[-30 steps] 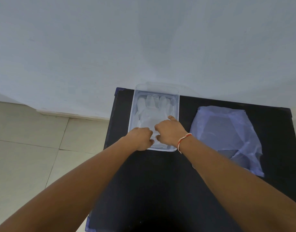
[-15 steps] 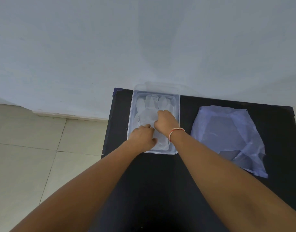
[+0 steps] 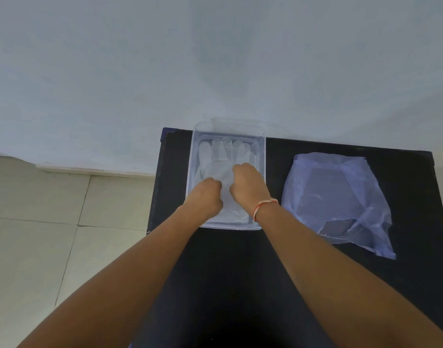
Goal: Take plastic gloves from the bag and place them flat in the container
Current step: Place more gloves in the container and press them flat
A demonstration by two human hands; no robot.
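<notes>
Currently both hands are working inside the container (image 3: 227,131), pressing down on a plastic glove (image 3: 219,169). The left hand (image 3: 207,197) is curled, knuckles up, sitting on the glove's cuff end toward the near left corner of the container; can't tell if it is pinching anything. The right hand (image 3: 246,183) is also curled, fingertips down on the palm area, bracelet (image 3: 264,205) on the wrist; grip likewise unclear. The glove is lying fingers toward the wall (image 3: 215,59), looking mostly flat, so this placement seems nearly finished, just smoothing left. How many gloves are stacked is hard to say. The container is sitting at the far left corner of the black table (image 3: 240,272). The bag (image 3: 335,199) is lying well apart toward the right edge, crumpled, see-through; more gloves may be inside, not clear. Nothing is lying between bag and container, so the reach across looks unobstructed. Tiled floor (image 3: 39,234) is showing off the left edge.
</notes>
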